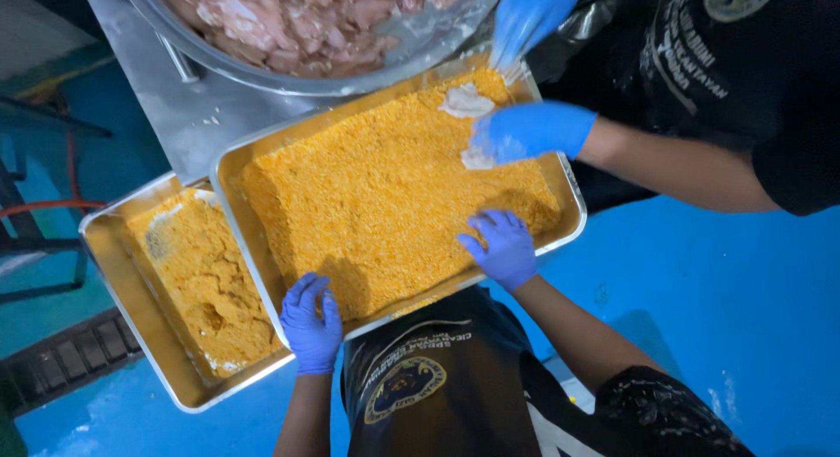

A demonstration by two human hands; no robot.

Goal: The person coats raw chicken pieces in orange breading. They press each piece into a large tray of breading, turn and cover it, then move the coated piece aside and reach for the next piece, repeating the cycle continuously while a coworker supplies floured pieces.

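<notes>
A rectangular metal tray (229,173) in front of me is filled with orange breadcrumbs (376,186). My left hand (311,321), in a blue glove, rests on the tray's near edge with fingers curled over the rim. My right hand (500,245), also gloved in blue, lies flat with fingers spread on the crumbs at the near right corner. Across the tray, another person's two blue-gloved hands (529,129) press pale pieces of raw meat (465,101) into the crumbs at the far right.
A second metal tray (114,273) with darker, clumped crumbs sits at the left, partly under the first. A large metal bowl (262,72) of raw pink meat stands at the top on a steel table (175,107). The floor is blue.
</notes>
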